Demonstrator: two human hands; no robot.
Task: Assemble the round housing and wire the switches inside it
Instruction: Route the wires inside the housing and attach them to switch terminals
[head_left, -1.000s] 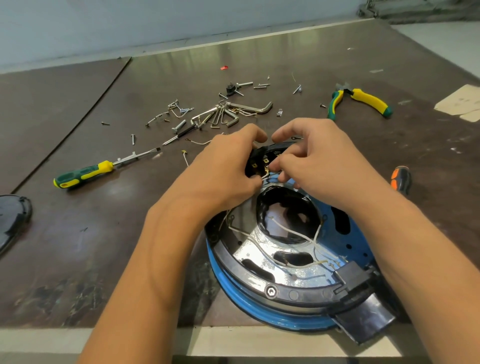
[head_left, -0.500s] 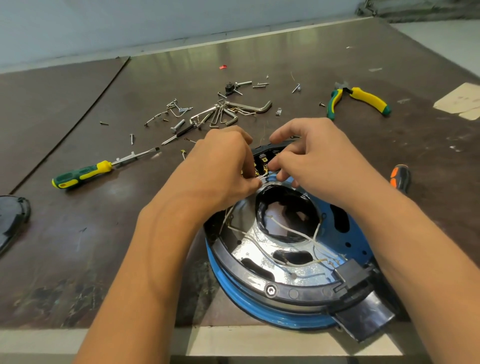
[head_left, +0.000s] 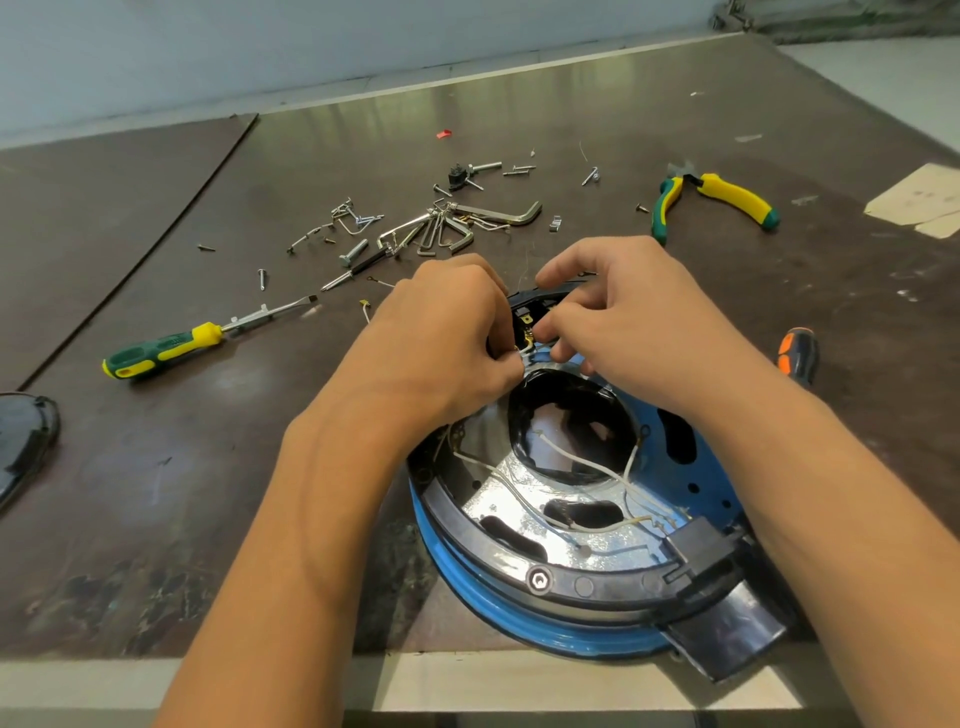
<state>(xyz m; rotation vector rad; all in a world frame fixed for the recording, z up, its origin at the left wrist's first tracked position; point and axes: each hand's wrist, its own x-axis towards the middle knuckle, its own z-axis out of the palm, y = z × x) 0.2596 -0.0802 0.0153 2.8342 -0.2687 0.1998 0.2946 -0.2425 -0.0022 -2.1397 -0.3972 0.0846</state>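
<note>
Both hands work at the far rim of the round blue-and-chrome housing (head_left: 519, 525).
Left hand (head_left: 441, 338) pinches a thin white wire (head_left: 524, 351); right hand (head_left: 623, 312), fingers curled, steadies the black switch block (head_left: 524, 317); no readable writing.

Around the round housing (head_left: 576, 613), blue at its rim with a shiny silver plate, a black collar and white wires (head_left: 587, 462), lie a green-and-yellow screwdriver (head_left: 171, 351) to its left, green-and-yellow pliers (head_left: 717, 200) beyond it, and an orange-and-black handle (head_left: 798, 356) to its right, all on a dark brown table (head_left: 156, 467).
</note>
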